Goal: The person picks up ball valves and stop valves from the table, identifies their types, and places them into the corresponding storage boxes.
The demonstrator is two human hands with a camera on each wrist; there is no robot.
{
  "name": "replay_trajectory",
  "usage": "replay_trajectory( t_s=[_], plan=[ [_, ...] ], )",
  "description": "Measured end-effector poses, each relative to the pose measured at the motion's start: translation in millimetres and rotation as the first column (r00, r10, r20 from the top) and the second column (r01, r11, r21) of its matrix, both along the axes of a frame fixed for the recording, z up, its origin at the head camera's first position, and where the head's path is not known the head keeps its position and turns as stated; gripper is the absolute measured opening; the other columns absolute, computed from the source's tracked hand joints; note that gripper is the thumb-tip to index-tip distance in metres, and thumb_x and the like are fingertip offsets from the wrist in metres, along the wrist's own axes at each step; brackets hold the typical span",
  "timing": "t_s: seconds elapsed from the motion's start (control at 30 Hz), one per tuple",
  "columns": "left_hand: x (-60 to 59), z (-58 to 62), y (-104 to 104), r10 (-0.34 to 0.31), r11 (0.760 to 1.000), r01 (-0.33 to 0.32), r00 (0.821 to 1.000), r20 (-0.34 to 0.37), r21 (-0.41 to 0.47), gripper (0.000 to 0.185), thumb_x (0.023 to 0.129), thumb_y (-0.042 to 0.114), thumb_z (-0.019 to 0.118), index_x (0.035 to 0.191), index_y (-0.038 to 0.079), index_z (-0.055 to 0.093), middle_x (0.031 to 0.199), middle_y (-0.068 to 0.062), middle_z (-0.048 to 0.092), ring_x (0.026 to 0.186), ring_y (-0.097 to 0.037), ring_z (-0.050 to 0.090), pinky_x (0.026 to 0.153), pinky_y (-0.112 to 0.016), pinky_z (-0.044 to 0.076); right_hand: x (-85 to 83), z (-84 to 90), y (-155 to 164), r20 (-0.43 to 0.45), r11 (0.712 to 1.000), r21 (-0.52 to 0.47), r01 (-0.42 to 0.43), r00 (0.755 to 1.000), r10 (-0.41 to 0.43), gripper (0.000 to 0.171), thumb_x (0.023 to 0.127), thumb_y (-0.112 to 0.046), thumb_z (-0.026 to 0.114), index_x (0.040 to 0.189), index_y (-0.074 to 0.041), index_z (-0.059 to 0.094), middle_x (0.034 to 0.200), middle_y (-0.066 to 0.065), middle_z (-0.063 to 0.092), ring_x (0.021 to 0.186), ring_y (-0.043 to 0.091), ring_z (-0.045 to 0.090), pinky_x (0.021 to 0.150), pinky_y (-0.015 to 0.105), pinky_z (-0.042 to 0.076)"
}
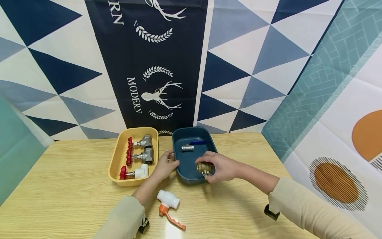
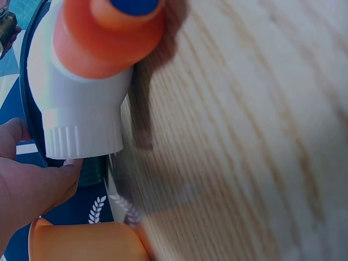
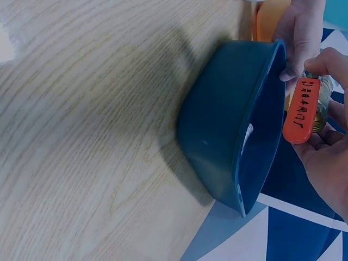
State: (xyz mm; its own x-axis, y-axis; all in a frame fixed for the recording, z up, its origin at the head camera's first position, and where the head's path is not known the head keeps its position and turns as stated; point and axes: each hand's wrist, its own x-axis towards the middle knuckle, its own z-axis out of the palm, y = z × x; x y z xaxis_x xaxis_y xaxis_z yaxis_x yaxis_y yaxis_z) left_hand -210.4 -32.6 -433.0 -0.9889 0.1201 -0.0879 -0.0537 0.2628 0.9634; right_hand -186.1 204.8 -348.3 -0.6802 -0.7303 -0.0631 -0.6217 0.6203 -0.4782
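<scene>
We see our right hand (image 1: 222, 167) pinching a brass valve (image 1: 204, 166) just above the blue tray (image 1: 191, 177), which our left hand (image 1: 165, 165) grips at its rim. One white valve (image 1: 168, 199) remains on the counter (image 1: 74, 192).

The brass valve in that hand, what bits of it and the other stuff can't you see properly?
- Brass valve: head view, the right hand covers its handle; right wrist view, the red handle and fingers hide most of the body.
- Lettering on that handle: too blurred to read.
- White valve: left wrist view, cut off by the top edge.
- Blue tray inside: right wrist view shows mostly its outer wall.
</scene>
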Motion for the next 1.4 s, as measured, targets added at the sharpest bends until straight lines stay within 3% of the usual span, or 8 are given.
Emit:
replay_trajectory(
  t_s=[1.4],
  plan=[
    [0.2, -4.5, -1, -0.007, 0.999, 0.008, 1.000, -0.005, 0.044, 0.056, 0.091, 0.010, 0.055, 0.141, -0.002, 0.033, 0.128, -0.024, 0.048, 0.107, -0.030, 0.057, 0.084, -0.035, 0.053, -28.5, -4.5, -12, -0.071, 1.000, 0.009, -0.016, 0.997, 0.017, 0.054, 0.078, -0.018, 0.069, 0.130, -0.012, 0.054, 0.109, 0.002, 0.053, 0.085, 0.011, 0.044, 0.068, 0.022, 0.041]
  ],
)
